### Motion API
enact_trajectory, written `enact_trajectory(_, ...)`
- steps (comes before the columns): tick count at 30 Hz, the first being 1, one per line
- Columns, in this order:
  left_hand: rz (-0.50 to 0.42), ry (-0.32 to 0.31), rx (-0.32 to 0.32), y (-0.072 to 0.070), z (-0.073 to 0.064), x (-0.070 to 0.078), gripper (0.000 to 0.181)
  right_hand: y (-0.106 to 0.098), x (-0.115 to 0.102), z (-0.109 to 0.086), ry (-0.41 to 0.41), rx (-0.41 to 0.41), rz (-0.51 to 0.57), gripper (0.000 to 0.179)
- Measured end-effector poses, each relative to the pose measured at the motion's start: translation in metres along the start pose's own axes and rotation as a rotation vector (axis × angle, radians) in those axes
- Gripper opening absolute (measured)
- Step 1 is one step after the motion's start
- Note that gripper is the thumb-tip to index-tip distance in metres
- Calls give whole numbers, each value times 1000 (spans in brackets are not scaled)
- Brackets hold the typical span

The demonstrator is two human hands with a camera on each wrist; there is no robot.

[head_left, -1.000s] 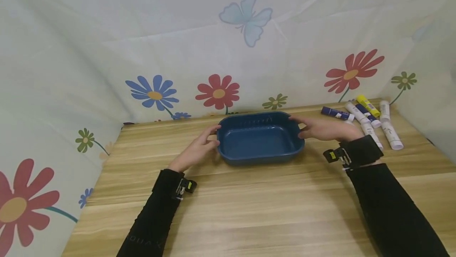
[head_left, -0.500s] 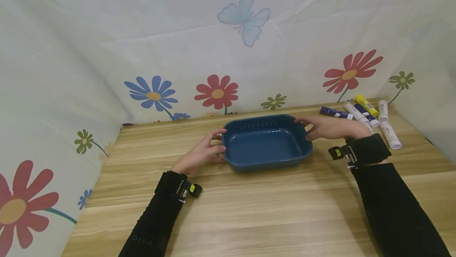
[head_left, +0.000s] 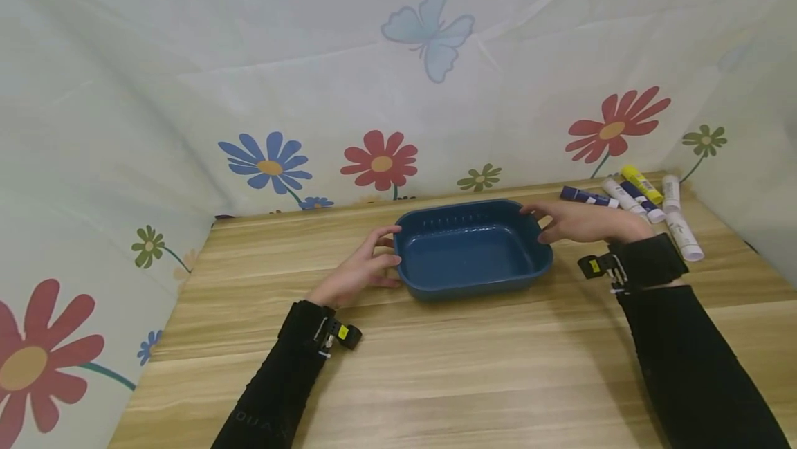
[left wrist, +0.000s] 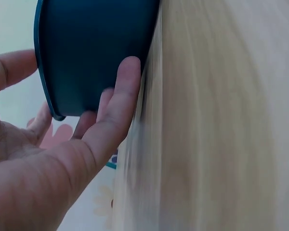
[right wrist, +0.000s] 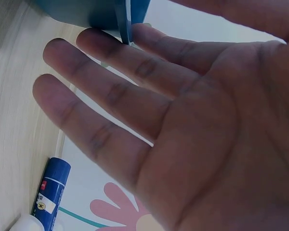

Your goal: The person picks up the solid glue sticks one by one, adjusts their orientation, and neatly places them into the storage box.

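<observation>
With left grip (head_left: 356,273) and right grip (head_left: 579,222), touches both ends of the blue tray (head_left: 470,255), fingers spread apart, not clamped tight. Seems to sit on the surface (head_left: 436,380) between both grips. Looks done with reaching; has not let go yet. From the head, shows inside the tray, plus white tubes (head_left: 683,236), blue tubes (head_left: 582,196) and a yellow tube (head_left: 641,185) past the right grip. From the left wrist, hides that but shows the outer wall (left wrist: 82,57) up close. From the right wrist, shows a tiny label (right wrist: 45,202) on one blue tube.
</observation>
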State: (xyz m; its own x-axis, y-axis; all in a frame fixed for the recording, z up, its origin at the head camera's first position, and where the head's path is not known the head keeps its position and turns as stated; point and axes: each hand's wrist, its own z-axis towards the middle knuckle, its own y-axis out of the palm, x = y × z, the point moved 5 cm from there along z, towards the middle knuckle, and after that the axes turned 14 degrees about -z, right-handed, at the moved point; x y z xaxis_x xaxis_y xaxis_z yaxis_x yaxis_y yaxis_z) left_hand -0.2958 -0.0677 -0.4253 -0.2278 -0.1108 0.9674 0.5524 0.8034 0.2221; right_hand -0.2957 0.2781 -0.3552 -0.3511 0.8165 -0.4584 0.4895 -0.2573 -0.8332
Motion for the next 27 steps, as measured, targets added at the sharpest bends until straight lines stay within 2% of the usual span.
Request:
enact_trajectory(13,-23,2,18,2,2,-5,59,-1,3,-2,13,31,-45,58)
enact_trajectory(22,-26,12,3,3,1,-5,59,-11,16,-12,27,85,-34,54)
enact_trajectory(27,-34,11,8,3,2,-6,59,-23,34,-26,83,172,-70,52)
